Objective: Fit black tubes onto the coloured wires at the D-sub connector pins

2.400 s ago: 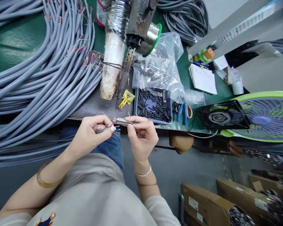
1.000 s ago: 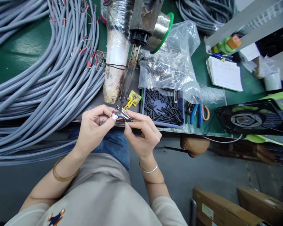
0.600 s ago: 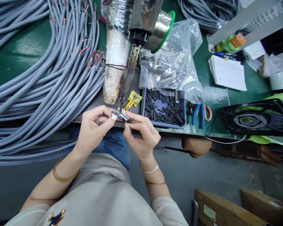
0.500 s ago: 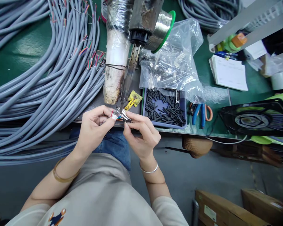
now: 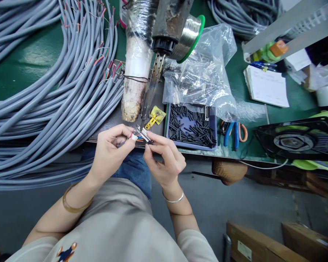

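My left hand (image 5: 113,145) pinches thin coloured wires (image 5: 139,139), one of them red, between thumb and forefinger. A small multi-pin connector (image 5: 144,135) is gripped at its right end by the fingers of my right hand (image 5: 165,156). Just above the connector is the tip of a soldering iron (image 5: 152,85), which points down from a fixed holder. Whether the tip touches a pin is too small to tell. A yellow clip (image 5: 152,120) lies right behind the connector.
Grey cables (image 5: 79,102) with stripped ends cover the left. A solder spool (image 5: 190,38), a plastic bag (image 5: 199,72) of metal connectors and a blue tray (image 5: 214,143) of black tubes stand behind and right. Farther right are cutters (image 5: 235,135) and a black fan (image 5: 295,140).
The whole view has shifted slightly. The connector has turned a little under the iron, so its row of pins shows more. Both hands keep their hold.
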`<state>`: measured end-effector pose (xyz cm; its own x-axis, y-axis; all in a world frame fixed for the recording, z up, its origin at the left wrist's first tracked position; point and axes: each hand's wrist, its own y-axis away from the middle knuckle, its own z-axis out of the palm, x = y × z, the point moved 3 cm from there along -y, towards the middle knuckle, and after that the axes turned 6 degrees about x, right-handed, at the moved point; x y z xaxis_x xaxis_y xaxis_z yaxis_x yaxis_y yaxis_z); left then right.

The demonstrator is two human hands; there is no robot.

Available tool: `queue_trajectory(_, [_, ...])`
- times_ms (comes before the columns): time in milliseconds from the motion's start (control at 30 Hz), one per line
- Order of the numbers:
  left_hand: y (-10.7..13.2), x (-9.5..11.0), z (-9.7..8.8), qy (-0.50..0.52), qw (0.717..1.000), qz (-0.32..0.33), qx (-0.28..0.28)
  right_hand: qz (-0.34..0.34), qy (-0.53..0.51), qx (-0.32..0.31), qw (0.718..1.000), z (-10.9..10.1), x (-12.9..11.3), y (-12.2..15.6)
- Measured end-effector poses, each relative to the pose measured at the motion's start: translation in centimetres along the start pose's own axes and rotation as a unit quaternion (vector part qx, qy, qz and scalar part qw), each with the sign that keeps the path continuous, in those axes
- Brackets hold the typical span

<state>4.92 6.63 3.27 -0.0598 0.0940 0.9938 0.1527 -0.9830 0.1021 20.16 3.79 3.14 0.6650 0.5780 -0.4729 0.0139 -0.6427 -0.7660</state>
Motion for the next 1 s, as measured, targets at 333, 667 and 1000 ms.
queue_trajectory(333, [0.1,0.7,0.1,0.001,1.0,0.018,0.006,-0.019,0.009,0.024,0.999,0.0,-0.3,0.1])
queue_trajectory(667, [0.6,0.0,0.4,0.015,0.999,-0.023,-0.017,-0.017,-0.075,0.076,0.994,-1.6,0.9,0.5])
queue_trajectory(1000, [0.7,-0.6,-0.1,0.057,0.997,-0.042,-0.037,-0.011,-0.018,0.016,1.0,-1.6,0.1,1.6])
